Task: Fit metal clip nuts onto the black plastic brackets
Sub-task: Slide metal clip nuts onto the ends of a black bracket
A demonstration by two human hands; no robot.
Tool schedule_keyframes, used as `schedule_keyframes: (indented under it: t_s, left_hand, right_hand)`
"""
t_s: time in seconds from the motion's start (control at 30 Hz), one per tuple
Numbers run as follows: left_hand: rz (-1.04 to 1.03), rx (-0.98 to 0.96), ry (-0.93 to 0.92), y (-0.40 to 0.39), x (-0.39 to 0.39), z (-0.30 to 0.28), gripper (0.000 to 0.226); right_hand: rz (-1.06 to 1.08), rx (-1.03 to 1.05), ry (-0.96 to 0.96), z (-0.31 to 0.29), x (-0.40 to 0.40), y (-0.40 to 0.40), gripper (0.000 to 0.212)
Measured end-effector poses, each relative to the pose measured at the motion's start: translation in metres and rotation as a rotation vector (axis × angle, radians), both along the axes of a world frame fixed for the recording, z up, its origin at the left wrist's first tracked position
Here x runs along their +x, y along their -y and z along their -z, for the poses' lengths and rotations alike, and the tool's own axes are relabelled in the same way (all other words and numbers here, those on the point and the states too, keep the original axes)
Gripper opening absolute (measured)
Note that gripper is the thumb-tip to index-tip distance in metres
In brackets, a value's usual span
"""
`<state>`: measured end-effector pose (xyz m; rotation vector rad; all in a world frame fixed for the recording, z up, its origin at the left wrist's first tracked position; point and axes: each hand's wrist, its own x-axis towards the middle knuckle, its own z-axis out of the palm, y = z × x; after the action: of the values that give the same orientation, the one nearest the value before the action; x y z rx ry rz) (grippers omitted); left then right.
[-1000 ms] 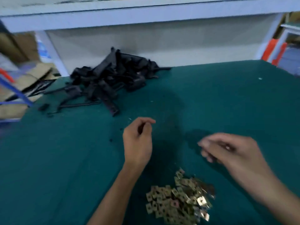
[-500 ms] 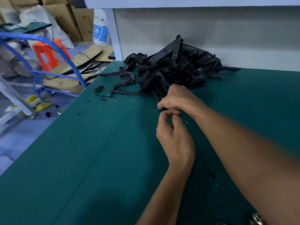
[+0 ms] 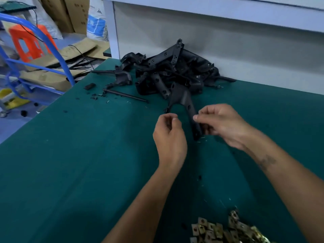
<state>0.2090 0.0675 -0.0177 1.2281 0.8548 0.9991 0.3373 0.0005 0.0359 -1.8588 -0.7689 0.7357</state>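
Observation:
A forked black plastic bracket (image 3: 182,100) lies on the green mat just in front of a heap of black brackets (image 3: 168,71). My right hand (image 3: 222,125) grips the bracket's near leg with curled fingers. My left hand (image 3: 170,135) hovers just left of that leg, thumb and forefinger pinched together; whatever they hold is too small and hidden to make out. A pile of brass-coloured metal clip nuts (image 3: 226,230) sits at the bottom edge, near my right forearm.
The green mat (image 3: 73,165) covers the bench, whose left edge runs diagonally. A thin black rod (image 3: 126,95) and small black scraps lie left of the heap. A white panel (image 3: 228,42) backs the bench. A blue trolley frame (image 3: 35,55), an orange stool and cardboard stand on the floor at left.
My right hand has drawn a forked bracket out of the heap toward me and now grips its leg. My left hand stays pinched beside it. The view has dropped, showing the clip nuts again.

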Motion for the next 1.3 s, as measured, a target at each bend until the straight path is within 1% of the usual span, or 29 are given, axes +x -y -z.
schedule_keyframes:
  t_s: [0.03, 0.1, 0.13, 0.23, 0.3, 0.37, 0.43, 0.47, 0.53, 0.6, 0.63, 0.67, 0.73, 0.8, 0.83, 0.9, 0.97, 1.07, 1.1, 1.2, 1.27, 1.3]
  left_hand:
    - [0.067, 0.021, -0.064, -0.001, 0.001, -0.002, 0.017]
    - [0.195, 0.009, -0.109, 0.0, 0.001, -0.01, 0.038]
    - [0.253, -0.017, -0.092, 0.002, 0.0, -0.017, 0.045]
    - [0.38, -0.16, 0.046, 0.011, -0.005, -0.037, 0.067]
    - [0.471, -0.263, 0.125, 0.021, -0.007, -0.05, 0.075]
    - [0.549, -0.367, 0.181, 0.032, -0.006, -0.061, 0.079]
    - [0.544, -0.369, 0.17, 0.041, -0.006, -0.072, 0.081]
    - [0.498, -0.323, 0.137, 0.044, -0.004, -0.076, 0.079]
    - [0.372, -0.163, 0.062, 0.051, -0.004, -0.08, 0.073]
    - [0.285, 0.097, 0.037, 0.054, -0.006, -0.079, 0.058]
    - [0.287, 0.242, 0.007, 0.055, -0.008, -0.076, 0.057]
    - [0.3, 0.385, -0.062, 0.054, -0.009, -0.071, 0.057]
    - [0.239, 0.687, -0.309, 0.05, -0.014, -0.058, 0.055]
    - [0.182, 0.953, -0.494, 0.047, -0.018, -0.043, 0.053]
    - [0.204, 1.028, -0.552, 0.046, -0.019, -0.035, 0.052]
    - [0.276, 1.087, -0.646, 0.046, -0.02, -0.021, 0.055]
    - [0.325, 1.115, -0.712, 0.045, -0.019, -0.009, 0.06]
    - [0.366, 1.157, -0.765, 0.046, -0.015, 0.003, 0.063]
    - [0.389, 1.161, -0.774, 0.046, -0.014, 0.007, 0.063]
    - [0.448, 1.171, -0.748, 0.046, -0.012, 0.014, 0.06]
    - [0.464, 1.181, -0.718, 0.046, -0.011, 0.015, 0.054]
    - [0.471, 1.185, -0.717, 0.046, -0.011, 0.016, 0.053]
  right_hand:
    - [0.003, 0.034, 0.101, 0.003, -0.007, 0.013, 0.018]
    - [-0.002, 0.089, 0.276, 0.008, -0.023, 0.036, 0.021]
    - [-0.009, 0.119, 0.345, 0.011, -0.029, 0.046, 0.022]
    - [-0.024, 0.147, 0.524, 0.017, -0.045, 0.067, 0.03]
    - [0.008, 0.178, 0.574, 0.021, -0.052, 0.073, 0.029]
    - [0.014, 0.202, 0.616, 0.026, -0.06, 0.074, 0.02]
    - [-0.022, 0.224, 0.615, 0.029, -0.068, 0.073, 0.013]
    - [-0.028, 0.234, 0.586, 0.029, -0.07, 0.075, 0.011]
    - [-0.062, 0.224, 0.541, 0.023, -0.07, 0.08, 0.006]
    - [-0.112, 0.162, 0.543, 0.019, -0.07, 0.089, 0.01]
    - [-0.101, 0.127, 0.539, 0.019, -0.07, 0.097, 0.012]
    - [-0.064, 0.11, 0.513, 0.02, -0.07, 0.108, 0.01]
    - [-0.021, 0.092, 0.445, 0.025, -0.069, 0.136, 0.003]
    - [-0.082, 0.024, 0.373, 0.031, -0.067, 0.165, 0.01]
    - [-0.124, -0.011, 0.333, 0.033, -0.068, 0.177, 0.015]
    - [-0.181, -0.045, 0.302, 0.035, -0.07, 0.19, 0.023]
    - [-0.216, -0.083, 0.336, 0.038, -0.072, 0.192, 0.026]
    - [-0.222, -0.135, 0.394, 0.038, -0.075, 0.187, 0.013]
    - [-0.215, -0.136, 0.395, 0.038, -0.075, 0.185, 0.009]
    - [-0.231, -0.171, 0.399, 0.038, -0.073, 0.185, 0.015]
    - [-0.24, -0.163, 0.33, 0.037, -0.067, 0.187, 0.015]
    - [-0.225, -0.114, 0.25, 0.036, -0.063, 0.187, 0.012]
